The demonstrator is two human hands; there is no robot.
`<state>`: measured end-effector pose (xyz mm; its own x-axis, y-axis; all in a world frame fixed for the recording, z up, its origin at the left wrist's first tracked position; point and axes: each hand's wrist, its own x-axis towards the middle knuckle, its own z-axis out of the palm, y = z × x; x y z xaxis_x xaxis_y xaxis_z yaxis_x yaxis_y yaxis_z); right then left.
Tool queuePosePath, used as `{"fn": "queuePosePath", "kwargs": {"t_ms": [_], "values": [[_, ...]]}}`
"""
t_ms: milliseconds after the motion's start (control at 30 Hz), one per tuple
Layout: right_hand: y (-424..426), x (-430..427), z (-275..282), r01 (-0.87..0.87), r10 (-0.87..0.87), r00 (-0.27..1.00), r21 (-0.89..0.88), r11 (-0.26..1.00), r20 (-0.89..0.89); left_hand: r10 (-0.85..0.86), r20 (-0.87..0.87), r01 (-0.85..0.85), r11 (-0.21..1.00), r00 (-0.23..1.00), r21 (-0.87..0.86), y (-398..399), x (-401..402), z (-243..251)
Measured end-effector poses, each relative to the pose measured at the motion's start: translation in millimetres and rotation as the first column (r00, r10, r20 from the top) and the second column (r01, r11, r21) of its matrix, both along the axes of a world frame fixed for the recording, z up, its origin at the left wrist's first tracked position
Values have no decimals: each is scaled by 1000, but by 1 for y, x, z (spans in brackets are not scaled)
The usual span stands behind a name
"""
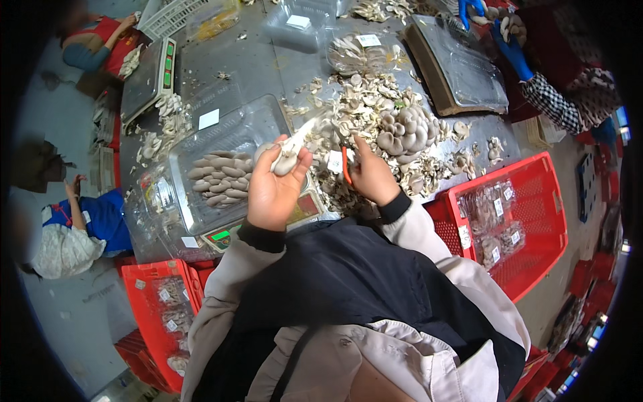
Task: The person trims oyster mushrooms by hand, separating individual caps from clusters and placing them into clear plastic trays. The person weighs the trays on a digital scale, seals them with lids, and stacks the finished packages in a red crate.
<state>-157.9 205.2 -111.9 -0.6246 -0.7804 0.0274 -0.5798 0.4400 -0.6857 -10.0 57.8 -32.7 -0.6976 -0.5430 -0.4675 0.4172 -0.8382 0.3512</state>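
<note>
My left hand (275,188) holds a few oyster mushrooms (287,160), caps towards my palm and pale stems pointing up and away. In my right hand (374,173) are orange-handled scissors or snips (345,163); the blades are blurred near the stems. Left of my left hand, rows of grey oyster mushrooms (221,176) lie in a clear plastic tray (183,201). That tray rests over a scale with a green display (220,235). Beyond my right hand, a whole oyster mushroom cluster (409,130) sits on a heap of loose mushrooms and trimmings (359,100).
Red crates (550,201) with packed mushrooms stand at my right, and another red crate (133,296) at my left. A second scale (145,80) is at the far left. Stacked clear lids (467,65) lie at the far right, near a co-worker's blue-gloved hand (515,50).
</note>
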Motion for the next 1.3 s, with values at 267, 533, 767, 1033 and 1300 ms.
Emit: {"fn": "queuePosePath", "kwargs": {"t_ms": [267, 533, 767, 1033, 1300], "values": [[11, 8, 35, -127, 282, 791, -305, 944, 543, 92, 118, -15, 847, 989, -531, 12, -26, 0], [1, -9, 33, -27, 247, 687, -316, 949, 684, -126, 138, 171, 904, 982, -392, 14, -32, -12], [4, -13, 15, -76, 231, 822, -302, 950, 521, -112, 190, 181, 900, 975, -397, 10, -35, -26], [-11, -13, -7, 125, -104, 958, 63, 990, -266, -207, -289, 249, 962, 935, 115, -8, -25, -20], [-10, -9, 78, 69, 240, 772, -452, 889, 589, -238, -222, 247, 969, 946, 13, 3, -16, -5]]}}
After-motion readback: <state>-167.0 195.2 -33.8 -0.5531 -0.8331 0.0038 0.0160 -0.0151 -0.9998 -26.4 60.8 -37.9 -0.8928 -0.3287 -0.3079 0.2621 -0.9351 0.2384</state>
